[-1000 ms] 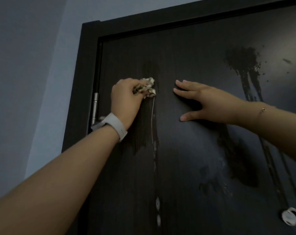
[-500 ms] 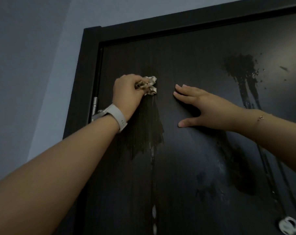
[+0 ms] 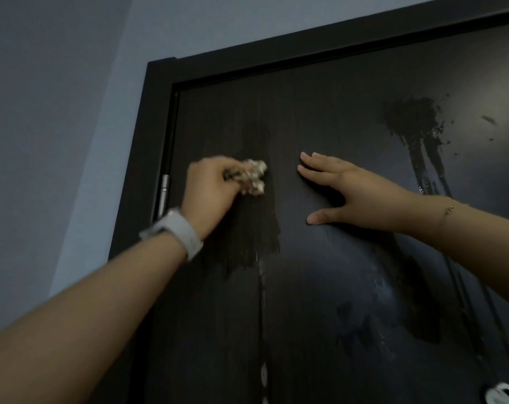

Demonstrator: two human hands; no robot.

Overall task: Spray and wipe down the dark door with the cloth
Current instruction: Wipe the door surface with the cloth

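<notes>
Cloth (image 3: 251, 180) bunched in left hand (image 3: 211, 193), right hand (image 3: 361, 192) flat on door (image 3: 320, 112)

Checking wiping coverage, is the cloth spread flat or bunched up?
Bunched up: the cloth shows as a crumpled wad gripped in the left hand against the door.

The left hand (image 3: 211, 193) presses the cloth (image 3: 251, 177) against the door (image 3: 320, 301), just right of the hinge (image 3: 164, 196). The right hand (image 3: 355, 191) lies flat on the door, right of the cloth and apart from it. A spray patch (image 3: 413, 118) sits on the door, right of that hand and higher up.
</notes>
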